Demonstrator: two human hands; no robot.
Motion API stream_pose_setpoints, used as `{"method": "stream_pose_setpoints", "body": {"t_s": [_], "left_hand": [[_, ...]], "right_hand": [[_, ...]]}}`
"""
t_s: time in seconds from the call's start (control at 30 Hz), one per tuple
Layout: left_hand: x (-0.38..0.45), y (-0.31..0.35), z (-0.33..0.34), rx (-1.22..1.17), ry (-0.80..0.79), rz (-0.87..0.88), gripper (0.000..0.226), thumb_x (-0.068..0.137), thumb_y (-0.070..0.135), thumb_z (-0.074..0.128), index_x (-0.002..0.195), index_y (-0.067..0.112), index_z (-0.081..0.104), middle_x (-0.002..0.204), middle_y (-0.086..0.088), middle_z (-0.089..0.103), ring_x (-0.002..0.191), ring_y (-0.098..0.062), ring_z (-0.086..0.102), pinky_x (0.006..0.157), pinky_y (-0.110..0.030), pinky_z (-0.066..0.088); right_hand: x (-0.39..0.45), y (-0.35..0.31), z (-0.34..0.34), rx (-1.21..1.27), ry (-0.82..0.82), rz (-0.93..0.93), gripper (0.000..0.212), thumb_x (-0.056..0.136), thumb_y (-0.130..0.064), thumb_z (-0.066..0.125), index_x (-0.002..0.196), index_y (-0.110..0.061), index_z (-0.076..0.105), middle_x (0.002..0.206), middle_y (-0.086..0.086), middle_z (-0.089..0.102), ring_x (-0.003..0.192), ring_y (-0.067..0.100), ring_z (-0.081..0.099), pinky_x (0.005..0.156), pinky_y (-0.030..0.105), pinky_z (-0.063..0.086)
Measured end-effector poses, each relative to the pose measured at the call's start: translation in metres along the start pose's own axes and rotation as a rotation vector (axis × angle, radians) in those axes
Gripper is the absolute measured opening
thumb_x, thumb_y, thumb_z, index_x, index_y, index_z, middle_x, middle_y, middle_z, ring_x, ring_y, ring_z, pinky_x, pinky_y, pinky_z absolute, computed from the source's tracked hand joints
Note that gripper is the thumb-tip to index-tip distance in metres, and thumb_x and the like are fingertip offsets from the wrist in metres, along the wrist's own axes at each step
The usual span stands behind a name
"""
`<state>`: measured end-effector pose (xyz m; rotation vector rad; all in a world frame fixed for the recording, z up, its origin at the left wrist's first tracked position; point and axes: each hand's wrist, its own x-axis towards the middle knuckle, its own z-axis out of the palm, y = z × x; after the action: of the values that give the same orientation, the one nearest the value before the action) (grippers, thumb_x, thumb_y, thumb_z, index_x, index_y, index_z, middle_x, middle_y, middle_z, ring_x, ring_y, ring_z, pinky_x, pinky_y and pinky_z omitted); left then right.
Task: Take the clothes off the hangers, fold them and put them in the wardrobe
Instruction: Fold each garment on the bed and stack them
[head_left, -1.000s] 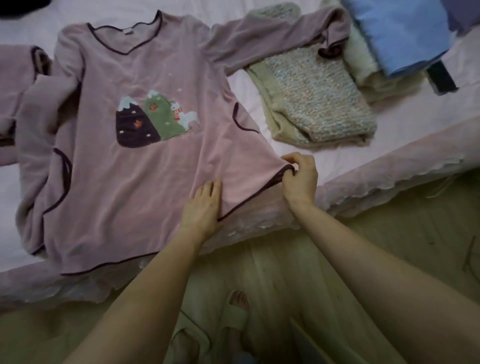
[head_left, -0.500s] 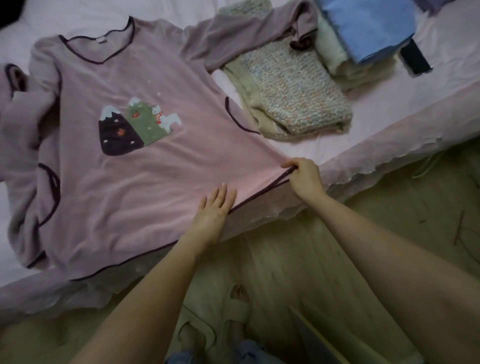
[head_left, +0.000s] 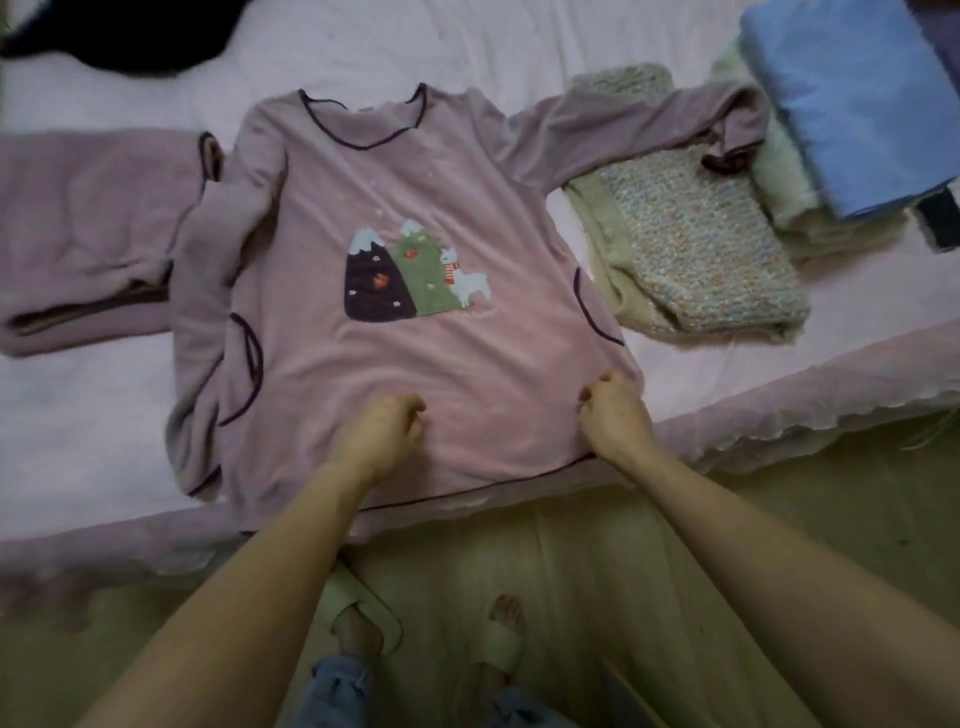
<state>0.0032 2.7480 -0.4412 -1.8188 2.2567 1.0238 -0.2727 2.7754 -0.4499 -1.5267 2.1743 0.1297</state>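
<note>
Here the bed (head_left: 519, 31), covered in a pale pink sheet, fills the upper part of the view, its frilled edge running across above a wooden floor (head_left: 727, 519). Spread flat on it, front up, lies a pink long-sleeved top (head_left: 415, 353) with dark piping and a mountain-and-llama patch on the chest; its hem hangs just over the bed's edge. One sleeve is folded down along the left side, the other stretches right over a folded knitted jumper (head_left: 701, 244). To the left of the top lie matching pink trousers (head_left: 88, 234). At the far right a folded blue cloth (head_left: 852, 98) sits on a pale fluffy pile. A dark garment (head_left: 119, 47) shows at the upper left corner.

Both hands rest on the lower part of the top. The left hand (head_left: 382, 431) has its fingers curled in, seemingly gathering the fabric. The right hand (head_left: 613, 410) is likewise curled into a fist near the top's right side edge, gripping the cloth there.

Below, two feet in light slippers (head_left: 363, 608) stand on the floor.
</note>
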Motion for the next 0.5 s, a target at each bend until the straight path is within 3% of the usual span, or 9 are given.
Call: {"method": "stream_pose_setpoints", "body": {"t_s": [0.13,0.23,0.3,0.4,0.5], "left_hand": [[-0.018,-0.087,-0.07,-0.054,0.404,-0.166,0.031,0.089,0.016,0.05,0.115,0.005,0.064,0.118,-0.017,0.059,0.104,-0.037,0.057,0.084,-0.041,0.045],[-0.019,-0.149,-0.112,-0.175,0.627,-0.428,0.038,0.086,0.01,0.059,0.123,0.001,0.055,0.125,-0.023,0.05,0.111,-0.041,0.049,0.091,-0.045,0.041],[-0.012,-0.188,-0.132,-0.312,0.546,-0.557,0.051,0.088,0.017,0.063,0.133,-0.001,0.047,0.13,-0.026,0.048,0.118,-0.041,0.048,0.097,-0.043,0.04],[0.003,-0.217,-0.139,-0.589,0.271,-0.635,0.067,0.085,0.034,0.068,0.137,-0.001,0.043,0.126,-0.023,0.057,0.114,-0.036,0.057,0.095,-0.04,0.047],[0.011,-0.227,-0.141,-0.768,0.163,-0.596,0.048,0.07,0.043,0.064,0.097,0.003,0.064,0.095,-0.022,0.067,0.092,-0.035,0.064,0.068,-0.034,0.048]], "right_hand": [[0.013,-0.117,-0.012,0.095,-0.054,-0.133,0.025,0.088,-0.009,0.049,0.105,-0.005,0.066,0.114,0.016,0.058,0.102,0.036,0.056,0.087,0.038,0.048],[0.02,-0.218,-0.01,0.199,-0.184,-0.288,0.027,0.088,-0.007,0.049,0.106,-0.005,0.068,0.113,0.015,0.066,0.104,0.034,0.06,0.088,0.035,0.048],[0.027,-0.283,-0.002,0.268,-0.202,-0.32,0.028,0.088,-0.005,0.049,0.11,-0.004,0.067,0.115,0.015,0.066,0.107,0.033,0.06,0.09,0.033,0.045],[0.035,-0.35,0.007,0.386,-0.206,-0.278,0.031,0.09,-0.007,0.05,0.118,-0.004,0.061,0.114,0.013,0.065,0.106,0.029,0.06,0.091,0.03,0.043],[0.046,-0.402,0.018,0.516,-0.249,-0.17,0.037,0.091,-0.013,0.054,0.127,-0.005,0.052,0.104,0.007,0.06,0.103,0.027,0.059,0.093,0.035,0.046]]}}
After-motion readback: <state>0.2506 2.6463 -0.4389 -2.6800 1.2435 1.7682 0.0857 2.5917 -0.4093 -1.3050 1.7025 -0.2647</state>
